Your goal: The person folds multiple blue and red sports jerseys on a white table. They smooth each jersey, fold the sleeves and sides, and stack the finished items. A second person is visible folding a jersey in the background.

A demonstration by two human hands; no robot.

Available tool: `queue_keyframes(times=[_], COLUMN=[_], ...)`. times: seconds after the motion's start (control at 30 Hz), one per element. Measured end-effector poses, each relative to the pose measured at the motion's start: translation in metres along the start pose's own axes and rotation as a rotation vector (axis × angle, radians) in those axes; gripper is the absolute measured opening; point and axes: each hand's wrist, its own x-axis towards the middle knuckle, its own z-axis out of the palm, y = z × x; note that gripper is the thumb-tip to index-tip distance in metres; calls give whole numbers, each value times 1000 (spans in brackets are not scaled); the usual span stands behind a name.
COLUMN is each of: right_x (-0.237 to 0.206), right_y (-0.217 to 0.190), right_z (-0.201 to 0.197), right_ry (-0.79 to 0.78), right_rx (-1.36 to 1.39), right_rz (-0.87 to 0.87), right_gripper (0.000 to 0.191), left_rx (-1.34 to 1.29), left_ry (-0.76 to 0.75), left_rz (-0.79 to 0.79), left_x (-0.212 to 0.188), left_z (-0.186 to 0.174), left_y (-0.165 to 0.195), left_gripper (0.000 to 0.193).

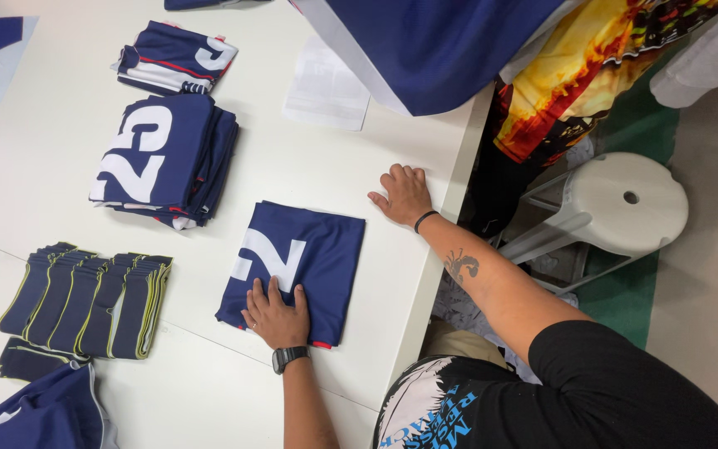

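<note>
White table [359, 166], sewing-shop clutter behind. Your left hand [277, 316] lies flat, fingers together, on the folded navy jersey [297, 266] near the table's front edge; long axis runs away from you, tilted right. Your right hand [403, 195] rests spread on bare table. Two stacks [164, 158] already folded; an unfolded navy pile [434, 46] waits.

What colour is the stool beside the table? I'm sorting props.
White plastic stool, clearest in the head view.
</note>
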Motion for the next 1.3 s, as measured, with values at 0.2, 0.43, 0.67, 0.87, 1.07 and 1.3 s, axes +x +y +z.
queue_keyframes(times=[0.2,0.43,0.67,0.87,1.07,1.3], right_x=[2,0,3,20,47,24], right_y=[-1,5,14,-41,-146,-165], right_z=[1,12,20,28,29,24], right_ry=[-38,95,164,-4,-558,-855], right_rx=[22,62,-81,173,239,211], right_rz=[19,-51,-102,-51,-51,-192], right_gripper=[35,36,36,43,78,57], left_rx=[-5,-1,-51,-41,-5,-18], left_ry=[6,-4,23,-68,-89,-38], left_rz=[1,-3,64,-3,-63,-72], left_x=[2,2,3,1,-20,-81], left_z=[2,1,-6,-1,1,-16], left_y=[-2,0,2,-8,5,17], left_gripper=[59,59,57,64,67,67])
